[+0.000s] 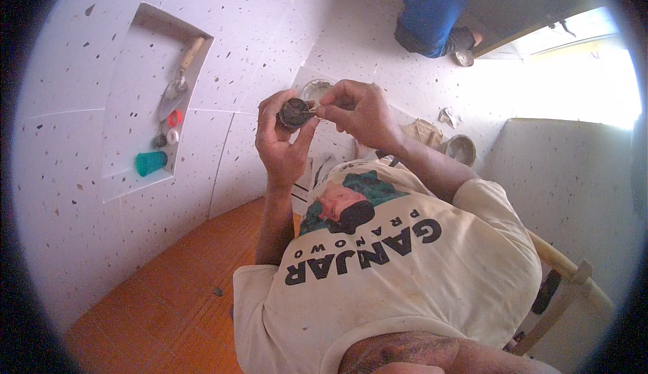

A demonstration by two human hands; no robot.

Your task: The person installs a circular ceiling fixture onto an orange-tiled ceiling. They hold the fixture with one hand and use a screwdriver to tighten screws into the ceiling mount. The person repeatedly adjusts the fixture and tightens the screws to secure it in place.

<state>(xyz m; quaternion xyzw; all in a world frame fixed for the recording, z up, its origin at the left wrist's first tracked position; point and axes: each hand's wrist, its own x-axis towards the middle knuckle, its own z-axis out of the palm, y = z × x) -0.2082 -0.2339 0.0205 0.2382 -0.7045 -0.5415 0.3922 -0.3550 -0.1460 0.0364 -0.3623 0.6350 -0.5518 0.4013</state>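
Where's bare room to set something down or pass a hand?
Setting down: orange surface between speckled wall and cream shirt, bar a small dark bit. Reaching in: niche, left of the trowel. Crowded: niche's right side (trowel, red piece, green cup); around left hand and right hand, with dark round object.

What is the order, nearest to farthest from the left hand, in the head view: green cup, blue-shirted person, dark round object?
1. Dark round object: in the left hand.
2. Green cup: left, in wall niche.
3. Blue-shirted person: upper right.
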